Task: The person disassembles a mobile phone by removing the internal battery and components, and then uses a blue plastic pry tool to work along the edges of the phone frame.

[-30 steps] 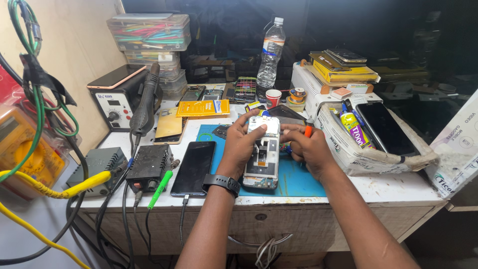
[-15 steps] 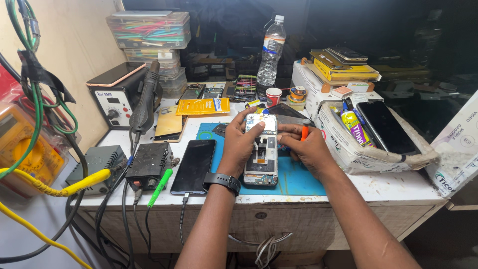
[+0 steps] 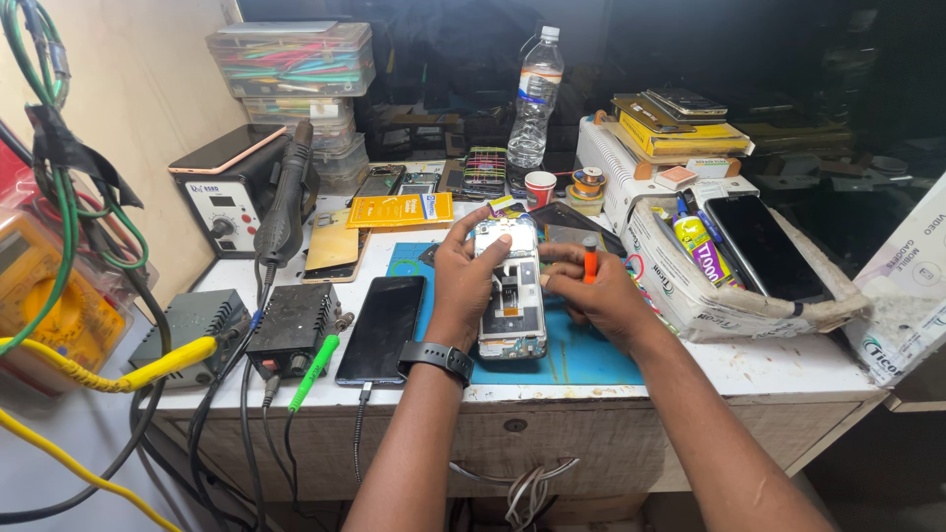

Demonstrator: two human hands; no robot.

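Observation:
An opened phone (image 3: 510,296) with its back off and its inner parts bare lies on a blue work mat (image 3: 572,345). My left hand (image 3: 463,281) grips the phone's left side, fingers curled over its top end. A black watch sits on that wrist. My right hand (image 3: 591,291) rests at the phone's right edge and holds a small orange-handled screwdriver (image 3: 589,264), tip down toward the phone.
A black phone (image 3: 382,328) lies plugged in left of the mat. A soldering station (image 3: 229,197), small power boxes (image 3: 292,328) and cables crowd the left. A water bottle (image 3: 535,99), a small cup (image 3: 539,187) and stacked plastic boxes (image 3: 296,59) stand behind. A box with a phone screen (image 3: 759,246) sits right.
Both hands stay on the opened phone; my right hand with the orange screwdriver has shifted slightly along the phone's right edge. The view has drifted a little.

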